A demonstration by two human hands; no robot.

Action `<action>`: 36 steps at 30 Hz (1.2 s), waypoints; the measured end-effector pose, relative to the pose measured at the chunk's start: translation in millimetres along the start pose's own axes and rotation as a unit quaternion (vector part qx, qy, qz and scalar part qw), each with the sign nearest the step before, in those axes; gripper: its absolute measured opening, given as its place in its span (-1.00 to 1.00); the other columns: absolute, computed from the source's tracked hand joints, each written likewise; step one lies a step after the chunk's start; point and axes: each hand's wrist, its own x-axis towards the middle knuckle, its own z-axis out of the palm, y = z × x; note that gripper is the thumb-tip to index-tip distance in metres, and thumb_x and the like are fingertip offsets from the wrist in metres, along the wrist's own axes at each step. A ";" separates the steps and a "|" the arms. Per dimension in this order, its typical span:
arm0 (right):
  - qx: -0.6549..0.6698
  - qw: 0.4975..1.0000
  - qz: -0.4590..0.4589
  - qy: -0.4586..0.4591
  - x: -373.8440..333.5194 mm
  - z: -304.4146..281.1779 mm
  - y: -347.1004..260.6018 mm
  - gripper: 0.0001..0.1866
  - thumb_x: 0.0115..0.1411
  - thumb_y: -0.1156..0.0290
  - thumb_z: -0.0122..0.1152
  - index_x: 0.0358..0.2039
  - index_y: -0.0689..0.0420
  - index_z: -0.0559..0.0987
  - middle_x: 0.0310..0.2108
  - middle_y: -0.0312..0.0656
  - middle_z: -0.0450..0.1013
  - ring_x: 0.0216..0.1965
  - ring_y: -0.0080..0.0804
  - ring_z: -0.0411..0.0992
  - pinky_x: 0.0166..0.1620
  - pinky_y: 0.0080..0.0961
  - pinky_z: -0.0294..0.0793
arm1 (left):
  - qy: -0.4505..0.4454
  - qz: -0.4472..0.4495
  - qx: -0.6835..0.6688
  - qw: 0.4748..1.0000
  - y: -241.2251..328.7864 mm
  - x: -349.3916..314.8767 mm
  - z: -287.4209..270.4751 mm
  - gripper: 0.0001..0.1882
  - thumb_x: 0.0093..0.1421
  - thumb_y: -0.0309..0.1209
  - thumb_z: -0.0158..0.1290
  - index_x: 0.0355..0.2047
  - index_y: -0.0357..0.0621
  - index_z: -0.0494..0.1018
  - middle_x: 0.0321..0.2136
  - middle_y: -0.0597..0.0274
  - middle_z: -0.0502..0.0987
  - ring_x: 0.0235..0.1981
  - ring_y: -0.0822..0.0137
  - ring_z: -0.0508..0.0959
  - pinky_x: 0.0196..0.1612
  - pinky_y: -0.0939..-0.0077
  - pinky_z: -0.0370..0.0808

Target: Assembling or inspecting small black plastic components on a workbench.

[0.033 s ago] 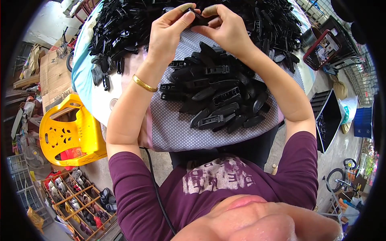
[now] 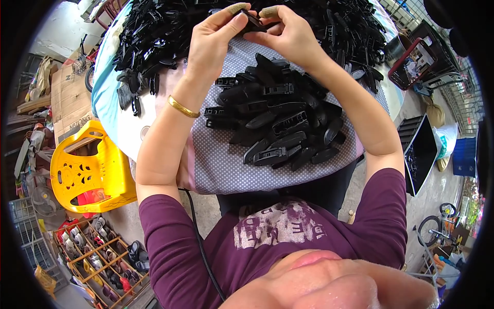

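High over the far part of the table, my left hand [image 2: 218, 31] pinches a small black plastic piece [image 2: 253, 21] between thumb and fingers. My right hand [image 2: 288, 38] closes on the other end of that piece with its thumb and bent fingers, its index finger lifted off. Tan covers wrap the index fingertips. The piece's exact kind is hard to make out. Below my hands a pile of long black plastic clip-like parts [image 2: 283, 108] lies on a grey dotted cloth [image 2: 221, 170]. A much larger heap of black parts [image 2: 159, 31] spreads across the far side.
A yellow plastic chair [image 2: 110, 172] stands at the left of the table. Behind it are a cardboard sheet [image 2: 77, 98] and a wooden shoe rack [image 2: 98, 262]. To the right are a black open box [image 2: 419, 154], a red-framed mirror-like object [image 2: 411, 64] and a small bicycle [image 2: 435, 229].
My right index finger has lifted away from the black plastic piece. My left hand has shifted slightly left. The piles lie as before.
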 end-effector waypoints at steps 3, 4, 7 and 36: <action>0.067 0.961 0.147 -0.226 5.5 -5.8 -3.3 -0.66 0.07 0.23 0.27 -0.24 0.21 0.56 -0.46 -0.25 0.52 -0.43 -0.59 0.47 -0.31 -0.65 0.48 | -0.034 0.023 0.017 0.999 2.2 -1.1 -6.3 -0.74 0.19 -0.46 0.02 -0.12 -0.29 0.47 -0.24 0.16 0.55 -0.20 0.39 0.52 -0.06 0.58 0.41; 0.065 0.961 0.148 -0.225 2.9 -4.4 -0.2 -0.66 0.07 0.23 0.27 -0.24 0.21 0.56 -0.46 -0.25 0.52 -0.43 -0.59 0.47 -0.31 -0.65 0.48 | -0.051 0.035 0.039 0.997 2.3 -1.5 -5.5 -0.75 0.19 -0.45 0.02 -0.13 -0.29 0.48 -0.24 0.15 0.55 -0.20 0.38 0.52 -0.05 0.58 0.41; 0.096 0.988 0.052 -0.106 -5.6 5.0 5.2 -0.64 -0.03 0.15 0.36 -0.48 0.25 0.60 -0.73 -0.17 0.38 -0.68 -0.54 0.31 -0.53 -0.62 0.27 | -0.055 0.036 0.026 0.997 9.1 -2.1 -4.1 -0.76 0.19 -0.46 0.01 -0.15 -0.29 0.49 -0.25 0.15 0.55 -0.19 0.40 0.51 -0.04 0.60 0.40; -0.296 0.927 -0.147 -0.177 18.8 -37.6 28.4 -0.93 -0.06 0.56 0.08 -0.49 0.20 0.45 -0.48 -0.03 0.34 -0.36 -0.04 0.39 -0.25 -0.28 0.41 | -0.073 0.002 0.590 0.804 1.4 -3.0 -16.1 -0.79 0.10 -0.40 0.09 -0.26 -0.22 0.44 -0.31 0.15 0.51 -0.29 0.25 0.52 -0.24 0.46 0.48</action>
